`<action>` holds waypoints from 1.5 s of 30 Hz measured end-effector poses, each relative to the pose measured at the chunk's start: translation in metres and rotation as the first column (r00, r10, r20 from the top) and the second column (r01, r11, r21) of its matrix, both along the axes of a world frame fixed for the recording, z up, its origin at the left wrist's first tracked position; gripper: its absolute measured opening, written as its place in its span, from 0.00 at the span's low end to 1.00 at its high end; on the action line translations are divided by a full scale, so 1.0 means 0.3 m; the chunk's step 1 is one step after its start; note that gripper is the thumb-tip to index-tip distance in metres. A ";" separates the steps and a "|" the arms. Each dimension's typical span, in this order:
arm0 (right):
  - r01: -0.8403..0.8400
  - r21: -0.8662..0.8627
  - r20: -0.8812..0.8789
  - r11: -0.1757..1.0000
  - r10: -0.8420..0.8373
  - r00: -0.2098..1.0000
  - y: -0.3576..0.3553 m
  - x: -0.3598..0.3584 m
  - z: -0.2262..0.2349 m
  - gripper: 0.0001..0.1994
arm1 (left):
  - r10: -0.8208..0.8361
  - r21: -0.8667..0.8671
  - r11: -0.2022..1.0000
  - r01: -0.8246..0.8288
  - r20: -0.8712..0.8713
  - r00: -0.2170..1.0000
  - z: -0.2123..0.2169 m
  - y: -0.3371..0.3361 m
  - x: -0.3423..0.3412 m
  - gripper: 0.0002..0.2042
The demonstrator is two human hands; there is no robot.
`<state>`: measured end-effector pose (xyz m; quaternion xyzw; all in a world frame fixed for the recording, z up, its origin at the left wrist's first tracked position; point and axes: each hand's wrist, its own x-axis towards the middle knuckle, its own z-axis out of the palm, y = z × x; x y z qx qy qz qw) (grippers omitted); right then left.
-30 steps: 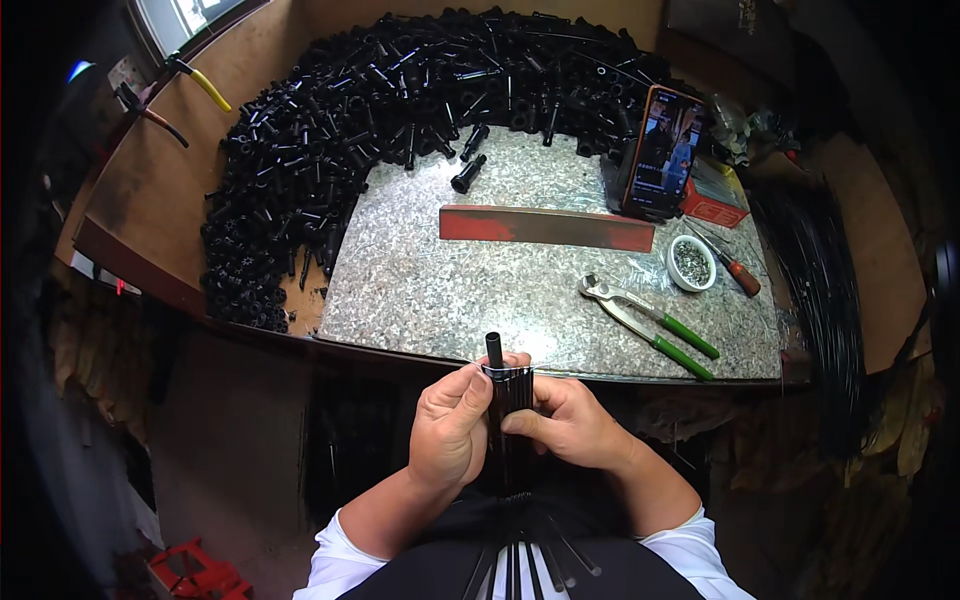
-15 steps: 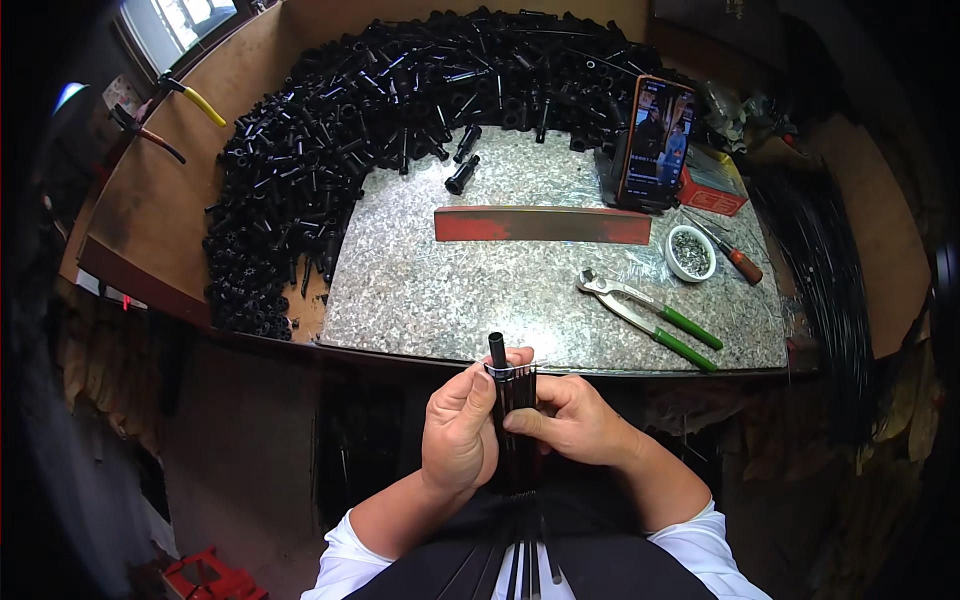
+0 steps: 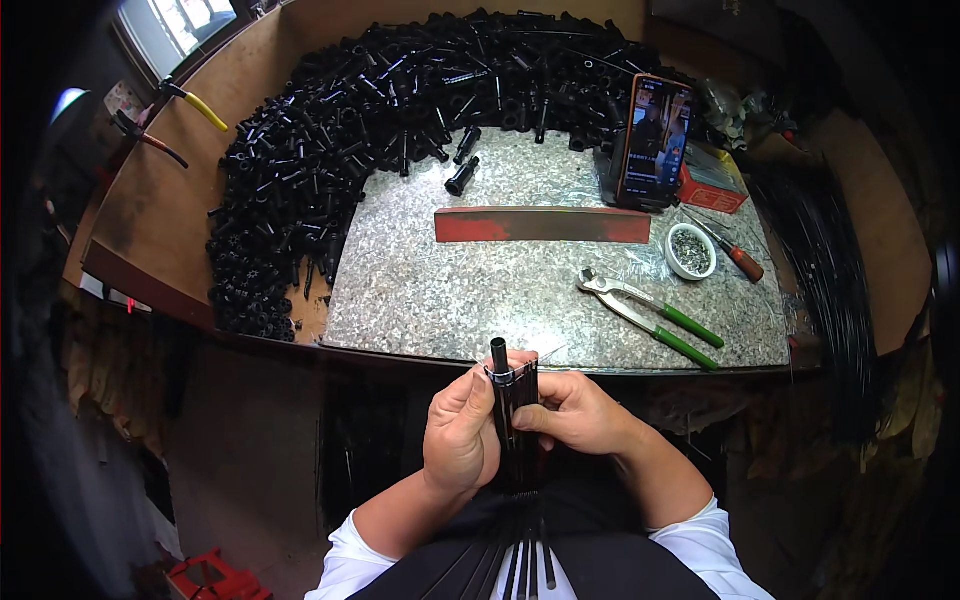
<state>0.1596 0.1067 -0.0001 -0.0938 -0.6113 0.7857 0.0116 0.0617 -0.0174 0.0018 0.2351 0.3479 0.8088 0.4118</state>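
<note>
Both hands meet just below the near edge of the metal-topped bench [image 3: 470,290]. My left hand [image 3: 458,432] and my right hand [image 3: 576,412] clasp an upright black tube assembly [image 3: 510,400], whose thin black tip sticks up above my fingers. Several thin black rods [image 3: 527,560] run from it down toward my lap. A huge heap of small black tubular parts [image 3: 340,130] curves round the bench's left and far sides. Two loose black parts [image 3: 464,165] lie near the heap.
A red metal bar [image 3: 542,224] lies across the bench. Green-handled pincers [image 3: 652,318] rest at the right front, beside a small white bowl of bits [image 3: 690,250] and a screwdriver [image 3: 735,255]. A phone [image 3: 655,140] stands propped at the back. Yellow-handled pliers [image 3: 195,103] lie far left.
My hands and the black assembly stay almost where they were; only the view has shifted slightly.
</note>
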 end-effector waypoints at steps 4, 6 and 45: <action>0.003 -0.009 -0.026 1.000 -0.004 1.000 0.004 0.009 -0.008 0.11 | 0.022 -0.014 1.000 -0.022 -0.020 1.000 0.010 0.005 0.014 0.18; 0.017 0.015 -0.020 1.000 -0.017 1.000 0.002 0.013 -0.014 0.11 | 0.041 -0.019 0.999 -0.042 -0.042 0.998 0.010 0.007 0.023 0.18; 0.050 0.997 -0.050 -0.067 -0.003 0.999 0.467 -0.729 0.058 0.20 | -0.380 0.057 0.925 0.376 0.105 0.919 0.015 -0.009 -0.029 0.24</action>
